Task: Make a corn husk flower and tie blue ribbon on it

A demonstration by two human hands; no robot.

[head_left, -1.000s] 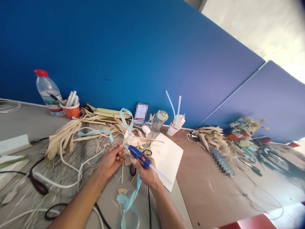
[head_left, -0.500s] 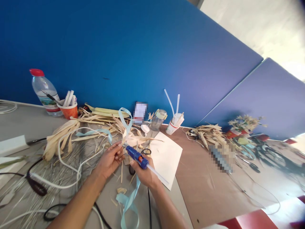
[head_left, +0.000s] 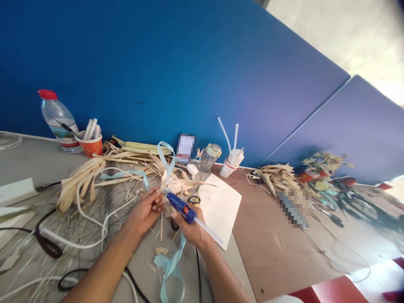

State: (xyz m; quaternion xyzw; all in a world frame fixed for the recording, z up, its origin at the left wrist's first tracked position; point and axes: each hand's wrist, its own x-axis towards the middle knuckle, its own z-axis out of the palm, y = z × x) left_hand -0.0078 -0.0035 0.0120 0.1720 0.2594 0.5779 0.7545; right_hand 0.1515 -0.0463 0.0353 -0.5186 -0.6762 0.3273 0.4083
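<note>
My right hand (head_left: 192,227) is wrapped round a blue glue gun (head_left: 181,207), and a clear glue stick (head_left: 208,230) juts from its back end. The gun's nozzle points up and left, close to the fingertips of my left hand (head_left: 147,210). Those left fingers are pinched together at the base of a dried corn husk piece (head_left: 179,184); their exact hold is partly hidden. Light blue ribbon (head_left: 168,168) loops up just behind the nozzle. Another length of blue ribbon (head_left: 172,269) hangs curled below my hands.
Dried husks (head_left: 83,179), a white cable (head_left: 90,216) and thin wires (head_left: 72,235) crowd the left. Behind stand a bottle (head_left: 59,122), an orange cup (head_left: 91,147), a phone (head_left: 185,147), a jar (head_left: 210,159) and a white cup (head_left: 227,168). White paper (head_left: 222,206) lies right; scissors (head_left: 331,216) farther off.
</note>
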